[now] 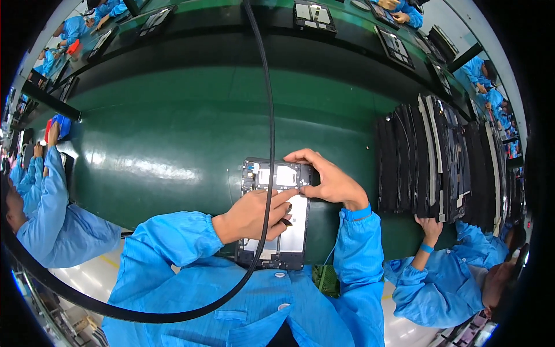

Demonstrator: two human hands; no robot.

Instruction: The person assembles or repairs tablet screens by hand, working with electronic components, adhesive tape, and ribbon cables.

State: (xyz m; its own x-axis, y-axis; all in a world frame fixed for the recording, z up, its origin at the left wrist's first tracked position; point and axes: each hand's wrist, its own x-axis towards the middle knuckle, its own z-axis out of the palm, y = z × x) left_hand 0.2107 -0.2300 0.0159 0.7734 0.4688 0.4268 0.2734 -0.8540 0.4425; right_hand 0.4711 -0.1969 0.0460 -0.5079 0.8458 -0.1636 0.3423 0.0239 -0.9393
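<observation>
Here both hands' fingers grip the open tablet frame: left hand mid-panel, right hand top edge

we are on a factory assembly line: a long green conveyor belt runs past us, workers in blue smocks sit along both sides, trays of parts ride the far lane, and dark panels stand stacked nearby.
</observation>
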